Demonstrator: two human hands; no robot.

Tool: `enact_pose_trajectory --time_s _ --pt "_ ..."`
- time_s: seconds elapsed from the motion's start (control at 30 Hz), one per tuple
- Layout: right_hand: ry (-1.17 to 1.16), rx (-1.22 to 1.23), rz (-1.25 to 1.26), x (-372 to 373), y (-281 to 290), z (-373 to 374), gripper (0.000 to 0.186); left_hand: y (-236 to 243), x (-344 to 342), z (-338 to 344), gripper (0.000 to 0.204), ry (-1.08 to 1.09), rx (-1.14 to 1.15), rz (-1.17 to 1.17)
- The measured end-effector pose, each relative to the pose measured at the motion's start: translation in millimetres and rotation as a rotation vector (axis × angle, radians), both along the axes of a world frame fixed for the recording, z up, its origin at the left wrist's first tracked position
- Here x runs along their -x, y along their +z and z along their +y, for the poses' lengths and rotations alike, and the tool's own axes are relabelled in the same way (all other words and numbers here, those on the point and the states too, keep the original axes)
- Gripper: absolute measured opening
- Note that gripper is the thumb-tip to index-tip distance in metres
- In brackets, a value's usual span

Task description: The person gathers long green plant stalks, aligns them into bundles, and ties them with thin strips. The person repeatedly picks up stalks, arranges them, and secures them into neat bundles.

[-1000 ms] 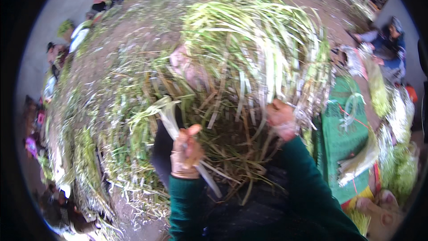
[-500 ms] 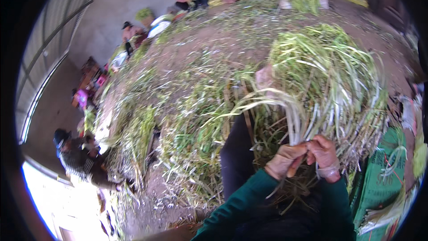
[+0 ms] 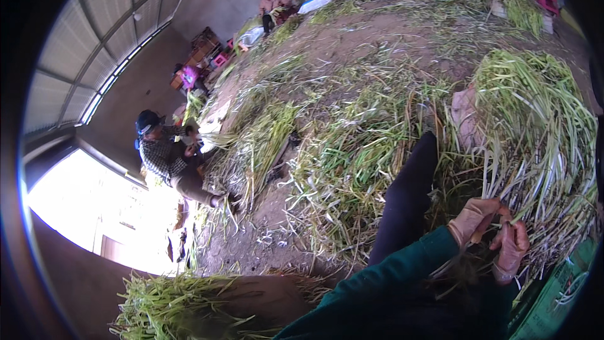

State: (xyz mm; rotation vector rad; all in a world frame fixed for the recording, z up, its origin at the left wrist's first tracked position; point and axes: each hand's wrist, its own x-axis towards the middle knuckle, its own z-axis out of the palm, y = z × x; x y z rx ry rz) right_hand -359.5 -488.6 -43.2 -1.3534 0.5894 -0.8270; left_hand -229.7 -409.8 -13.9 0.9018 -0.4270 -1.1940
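My left hand, in a thin pale glove, is closed at the lower right with its fingertips pinched together. Close beside it, my right hand is also closed, its fingers curled. A short bit of pale green stalk shows at the fingertips of both hands; the rest of it is hidden. Just beyond the hands lies a big heap of long leafy stalks, green at the tops with white lower ends, like garlic shoots. Their white ends point toward my hands.
Loose leaves cover the floor left of my dark-trousered leg. A pinkish sack sits against the heap. Green printed sacks lie at lower right. Another leafy pile is at lower left. A co-worker sits at left, others farther back.
The view has swung left, so my hands appear farther right and lower. The curved bunch of white-ended stalks that stood up from my hands no longer shows there.
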Motion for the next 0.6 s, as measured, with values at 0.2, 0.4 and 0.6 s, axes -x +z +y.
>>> enact_pose_trajectory --time_s 0.2,0.4,0.6 --pt "0.102 0.076 0.057 20 11 33 0.012 11 -18 13 0.033 0.022 0.001 0.064" --pt "0.068 0.633 0.206 40 6 58 0.016 23 -47 22 0.034 0.017 -0.11 0.116" --pt "0.518 0.221 0.633 80 -12 46 0.023 10 -87 34 0.015 0.132 0.005 0.225"
